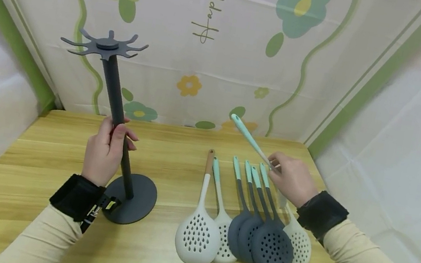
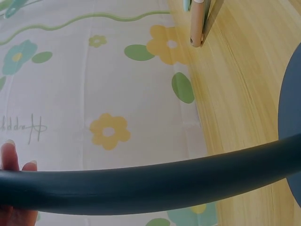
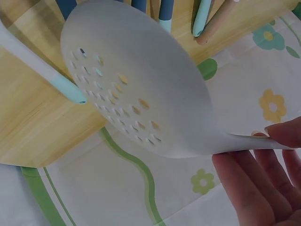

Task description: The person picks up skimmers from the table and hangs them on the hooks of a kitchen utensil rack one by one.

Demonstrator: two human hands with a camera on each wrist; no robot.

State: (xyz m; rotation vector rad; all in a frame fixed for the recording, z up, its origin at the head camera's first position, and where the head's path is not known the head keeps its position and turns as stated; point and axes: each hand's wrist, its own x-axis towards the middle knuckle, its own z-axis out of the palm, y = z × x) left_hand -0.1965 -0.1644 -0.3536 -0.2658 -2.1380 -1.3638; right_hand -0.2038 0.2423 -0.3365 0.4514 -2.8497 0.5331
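My left hand (image 1: 103,157) grips the pole of a dark utensil stand (image 1: 114,86), partway up. Curved hooks fan out at its top, and its round base (image 1: 143,204) shows low over the tabletop. In my right hand (image 1: 292,179) is a white skimmer (image 3: 160,70) with a perforated head, pinched by its shaft between thumb and fingers. Its mint handle end (image 1: 242,128) points up and left in the head view, while the hand hides its head there. Below lie a white skimmer with a brown handle (image 1: 197,237) and a dark skimmer (image 1: 273,250).
Between those two, more dark utensils (image 1: 235,234) with mint handles overlap in a row. A white perforated skimmer (image 1: 302,246) lies at the row's right end, and another (image 1: 226,242) near its left. A patterned cloth (image 1: 231,60) hangs behind the wooden table (image 1: 41,158).
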